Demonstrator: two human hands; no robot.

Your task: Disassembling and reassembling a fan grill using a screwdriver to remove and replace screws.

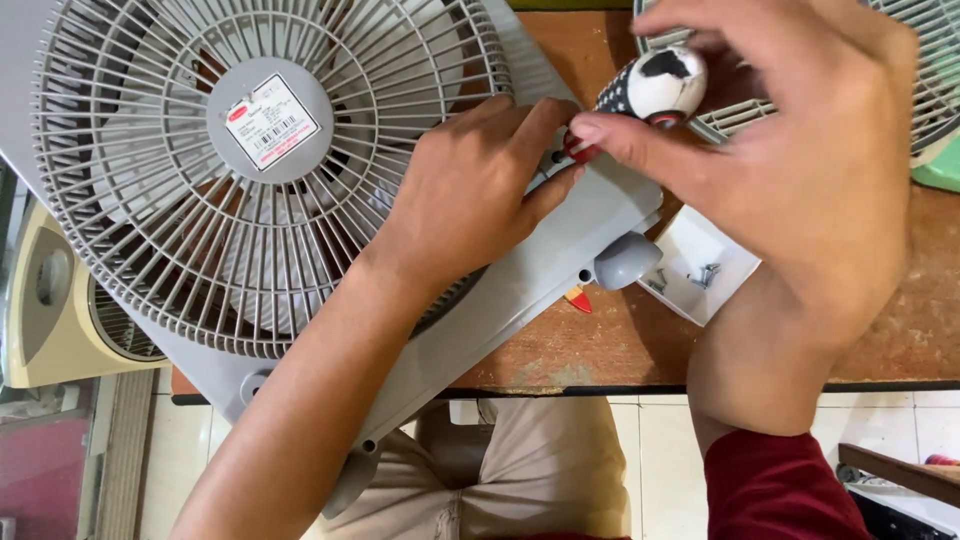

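A grey box fan (520, 290) lies face up across the wooden table, its round grille (200, 200) at the left with a white label at its hub. My left hand (470, 190) rests flat on the fan's frame near a corner, fingers pressed by a screw hole. My right hand (790, 150) grips a screwdriver with a black-and-white handle (655, 82), its tip at the frame corner beside my left fingers. A grey round foot (625, 262) sticks out from the fan's edge below my hands.
A white sheet (700, 255) with loose screws (705, 273) lies on the brown table (900, 340). Another fan grille (925, 70) shows at the top right. A cream fan (50, 300) stands on the floor at the left. My knees are under the table edge.
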